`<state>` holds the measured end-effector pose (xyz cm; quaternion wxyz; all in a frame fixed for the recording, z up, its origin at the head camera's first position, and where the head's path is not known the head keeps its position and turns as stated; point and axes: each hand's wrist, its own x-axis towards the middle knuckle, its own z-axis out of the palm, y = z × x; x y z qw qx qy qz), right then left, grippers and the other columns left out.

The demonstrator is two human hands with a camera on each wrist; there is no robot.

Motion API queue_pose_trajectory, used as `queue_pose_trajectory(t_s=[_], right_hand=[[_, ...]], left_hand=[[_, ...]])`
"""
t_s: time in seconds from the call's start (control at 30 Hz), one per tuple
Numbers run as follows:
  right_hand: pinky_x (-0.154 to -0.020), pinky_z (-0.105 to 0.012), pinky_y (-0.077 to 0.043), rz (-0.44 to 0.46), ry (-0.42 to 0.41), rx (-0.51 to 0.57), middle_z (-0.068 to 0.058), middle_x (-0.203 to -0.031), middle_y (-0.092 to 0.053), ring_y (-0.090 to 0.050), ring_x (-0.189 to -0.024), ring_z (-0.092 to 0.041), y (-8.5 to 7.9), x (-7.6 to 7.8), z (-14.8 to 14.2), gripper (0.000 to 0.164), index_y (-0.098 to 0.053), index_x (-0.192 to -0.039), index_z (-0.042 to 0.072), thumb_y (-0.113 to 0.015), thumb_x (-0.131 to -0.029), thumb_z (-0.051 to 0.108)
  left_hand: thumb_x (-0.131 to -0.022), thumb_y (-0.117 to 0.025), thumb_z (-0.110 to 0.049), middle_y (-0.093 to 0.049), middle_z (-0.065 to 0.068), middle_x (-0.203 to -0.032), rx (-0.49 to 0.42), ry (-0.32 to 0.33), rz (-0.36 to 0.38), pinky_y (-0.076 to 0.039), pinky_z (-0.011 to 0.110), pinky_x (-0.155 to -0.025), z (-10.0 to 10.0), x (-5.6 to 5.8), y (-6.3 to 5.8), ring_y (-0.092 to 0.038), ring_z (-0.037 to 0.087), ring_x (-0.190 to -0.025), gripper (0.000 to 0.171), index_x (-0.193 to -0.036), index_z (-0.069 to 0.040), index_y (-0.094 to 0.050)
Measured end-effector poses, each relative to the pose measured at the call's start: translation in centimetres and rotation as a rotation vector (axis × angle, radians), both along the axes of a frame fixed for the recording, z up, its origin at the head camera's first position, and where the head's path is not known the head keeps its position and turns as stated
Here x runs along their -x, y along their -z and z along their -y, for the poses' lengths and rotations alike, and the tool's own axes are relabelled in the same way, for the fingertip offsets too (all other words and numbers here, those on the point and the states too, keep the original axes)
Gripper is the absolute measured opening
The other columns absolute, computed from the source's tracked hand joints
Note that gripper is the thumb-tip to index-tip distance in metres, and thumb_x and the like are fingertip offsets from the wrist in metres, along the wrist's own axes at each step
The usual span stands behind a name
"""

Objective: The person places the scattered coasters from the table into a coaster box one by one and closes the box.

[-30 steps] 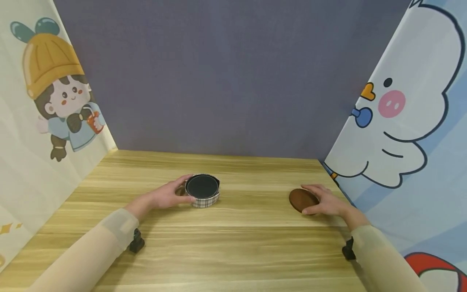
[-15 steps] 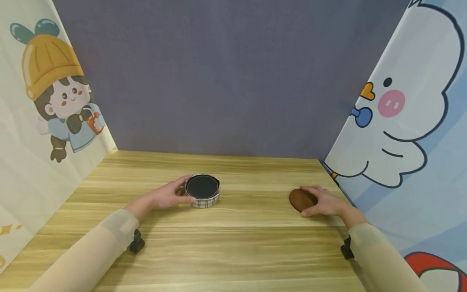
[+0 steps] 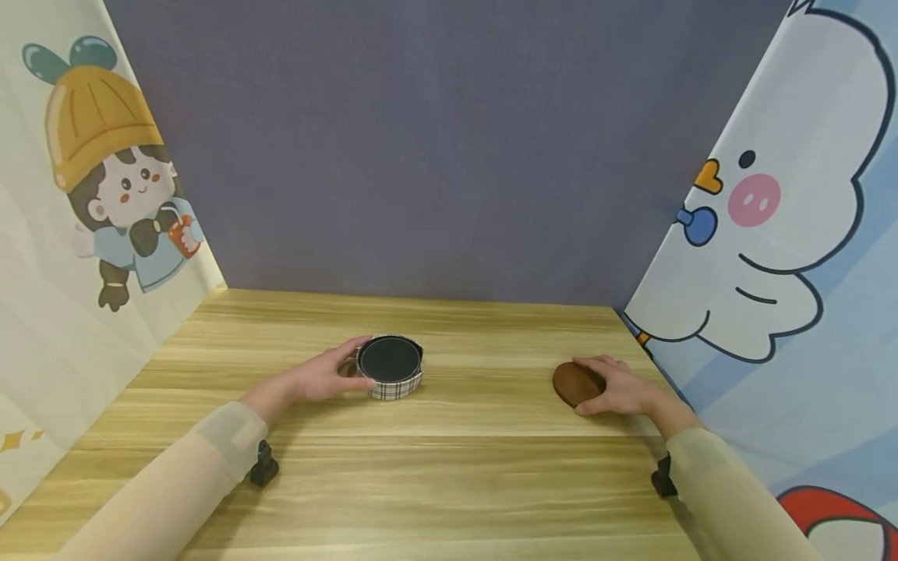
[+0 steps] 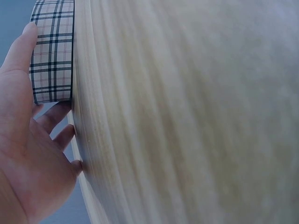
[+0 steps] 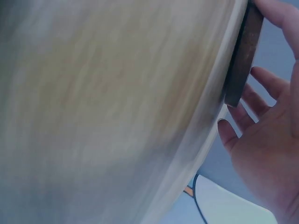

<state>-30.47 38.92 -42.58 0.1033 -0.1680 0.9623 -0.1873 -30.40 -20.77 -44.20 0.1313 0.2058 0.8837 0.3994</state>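
Note:
My left hand grips a low round holder from its left side, thumb on the front and fingers behind. The holder has a cream-and-black plaid wall and a flat black round top, with a gap in the rim at its right. In the left wrist view the thumb presses on the plaid wall. Farther right, my right hand holds a round brown coaster by its right edge, thumb in front and fingers behind. The right wrist view shows the coaster's dark, fairly thick edge low over the table.
Both things are at the wood-grain table, a forearm's distance apart. A dark grey cloth wall stands behind it, with printed cartoon curtains at left and right. Black wrist cameras hang under both sleeves.
My right hand and the brown coaster have shifted slightly left, the hand now covering more of it. The left hand and the plaid holder have stayed put.

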Motion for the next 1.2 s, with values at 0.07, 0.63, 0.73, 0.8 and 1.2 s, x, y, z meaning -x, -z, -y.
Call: queue_pose_trajectory(t_s=[0.07,0.63,0.73,0.8,1.2], right_hand=[[-0.111,-0.084,-0.040,-0.007,-0.001,0.007,-0.033,-0.169,-0.034,-0.030,-0.152,-0.064,-0.1,0.1,0.3,0.110,-0.041,-0.169,0.009,-0.093,-0.082,0.053],[-0.116,-0.081,-0.038,-0.088,-0.051,0.066,-0.025,-0.169,-0.040,-0.031,-0.155,-0.055,-0.3,1.3,4.5,0.110,-0.044,-0.169,0.014,-0.094,-0.080,0.055],[-0.115,-0.080,-0.041,-0.113,-0.063,0.069,-0.024,-0.169,-0.040,-0.033,-0.154,-0.055,-0.2,1.5,5.5,0.109,-0.044,-0.169,0.015,-0.093,-0.081,0.057],[-0.116,-0.079,-0.040,-0.115,-0.064,0.077,-0.022,-0.170,-0.040,-0.033,-0.155,-0.055,-0.3,1.7,6.2,0.109,-0.044,-0.169,0.016,-0.093,-0.082,0.058],[-0.120,-0.078,-0.037,-0.070,-0.113,0.137,-0.016,-0.173,-0.038,-0.027,-0.160,-0.050,-0.8,1.8,11.1,0.108,-0.042,-0.171,0.018,-0.091,-0.084,0.059]], left_hand=[[-0.099,-0.081,-0.050,-0.039,0.031,-0.172,0.002,-0.001,0.000,-0.024,0.076,-0.131,0.0,0.0,0.0,-0.033,0.056,-0.161,0.106,-0.177,-0.016,-0.018],[-0.098,-0.082,-0.051,-0.038,0.031,-0.172,0.001,0.001,-0.004,-0.022,0.076,-0.131,-0.1,-0.1,-0.1,-0.032,0.056,-0.161,0.108,-0.177,-0.015,-0.017],[-0.098,-0.082,-0.051,-0.040,0.031,-0.171,0.001,0.001,-0.003,-0.022,0.076,-0.130,-0.1,-0.2,-0.2,-0.033,0.057,-0.160,0.109,-0.177,-0.015,-0.016],[-0.098,-0.082,-0.051,-0.040,0.031,-0.172,0.002,0.002,-0.005,-0.023,0.076,-0.130,-0.2,-0.2,-0.2,-0.033,0.057,-0.160,0.109,-0.177,-0.015,-0.016],[-0.098,-0.081,-0.052,-0.043,0.030,-0.170,0.019,-0.003,-0.024,-0.024,0.077,-0.130,0.0,-0.1,0.0,-0.036,0.057,-0.159,0.108,-0.177,-0.015,-0.017]])
